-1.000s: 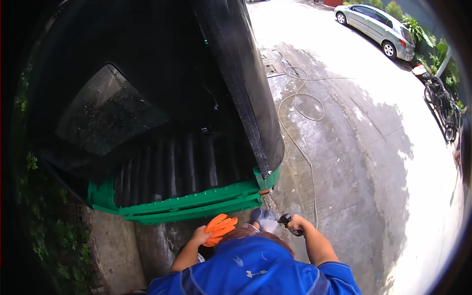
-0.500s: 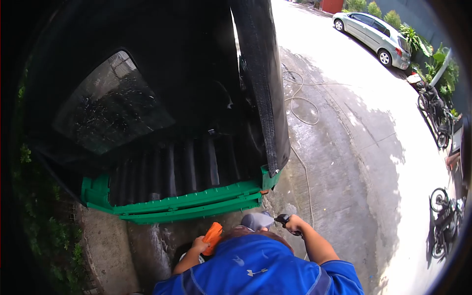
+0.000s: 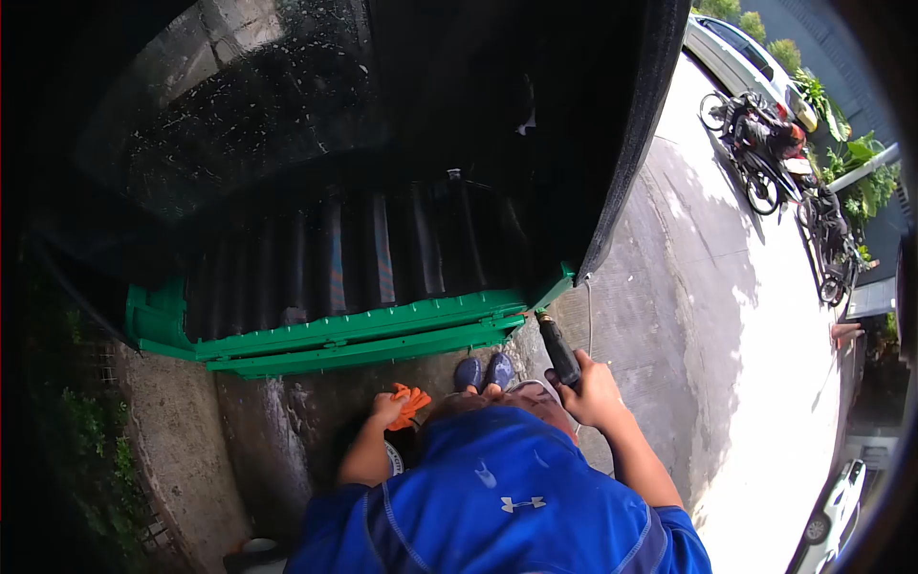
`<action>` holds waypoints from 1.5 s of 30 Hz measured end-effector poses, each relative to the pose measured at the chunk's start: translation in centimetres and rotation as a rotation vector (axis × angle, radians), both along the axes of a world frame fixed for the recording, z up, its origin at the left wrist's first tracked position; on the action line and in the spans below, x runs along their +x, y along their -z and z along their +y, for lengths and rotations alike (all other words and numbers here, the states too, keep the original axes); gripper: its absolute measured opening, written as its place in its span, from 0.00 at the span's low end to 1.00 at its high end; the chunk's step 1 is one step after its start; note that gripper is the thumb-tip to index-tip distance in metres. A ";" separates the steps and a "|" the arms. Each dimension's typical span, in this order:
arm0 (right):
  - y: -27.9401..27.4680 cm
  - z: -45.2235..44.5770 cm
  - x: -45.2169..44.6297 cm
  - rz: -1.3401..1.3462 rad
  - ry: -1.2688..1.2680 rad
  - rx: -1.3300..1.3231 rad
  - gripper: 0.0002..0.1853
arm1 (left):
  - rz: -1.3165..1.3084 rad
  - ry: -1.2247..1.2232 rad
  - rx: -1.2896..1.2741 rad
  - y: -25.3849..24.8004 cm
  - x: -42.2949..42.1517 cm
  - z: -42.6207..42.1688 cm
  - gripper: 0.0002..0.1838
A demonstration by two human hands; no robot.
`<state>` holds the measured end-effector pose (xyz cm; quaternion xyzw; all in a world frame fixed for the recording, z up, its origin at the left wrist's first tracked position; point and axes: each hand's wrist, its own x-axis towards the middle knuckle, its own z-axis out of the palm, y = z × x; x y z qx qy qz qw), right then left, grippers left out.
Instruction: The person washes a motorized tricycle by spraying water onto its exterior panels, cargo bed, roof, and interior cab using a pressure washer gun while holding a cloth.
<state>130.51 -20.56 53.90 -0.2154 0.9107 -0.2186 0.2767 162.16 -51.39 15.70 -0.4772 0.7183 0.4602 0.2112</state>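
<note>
Bunched orange gloves (image 3: 411, 404) are held in my left hand (image 3: 387, 408), low and left of my body. My right hand (image 3: 595, 394) is wrapped round a black spray gun (image 3: 558, 348), whose tip points up and away near the right corner of a green frame edge (image 3: 382, 320). Behind that edge lies a ribbed black bed (image 3: 335, 253) under a dark cover. A pale hose (image 3: 589, 316) runs down beside the gun.
Several motorcycles (image 3: 755, 143) and a light-coloured car (image 3: 741, 57) are at the upper right. A white container (image 3: 393, 459) sits partly hidden by my left arm. Plants (image 3: 96, 440) grow along the concrete ledge (image 3: 182, 430) at left. The ground looks wet.
The view has moved closer to the green edge and turned. My right hand has raised the spray gun forward, and both my feet now show. My left hand still holds the orange gloves.
</note>
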 end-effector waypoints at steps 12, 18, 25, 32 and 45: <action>-18.7 -5.5 -0.7 0.650 0.035 -0.239 0.16 | 0.055 -0.169 -0.106 -0.8 4.9 -1.1 0.32; -22.2 -8.7 -0.7 0.302 0.019 0.186 0.15 | 0.017 -0.244 -0.206 0.5 6.5 0.0 0.24; -3.3 -11.3 -4.5 0.252 -0.165 0.430 0.22 | 0.072 -0.317 -0.218 2.6 5.2 2.9 0.21; -3.4 -13.2 -2.6 0.101 -0.359 0.160 0.19 | 0.184 -0.456 0.163 2.0 7.6 3.8 0.13; -4.1 -17.8 -0.5 0.193 -0.434 0.022 0.25 | 0.063 -0.614 0.099 -2.7 10.1 7.2 0.27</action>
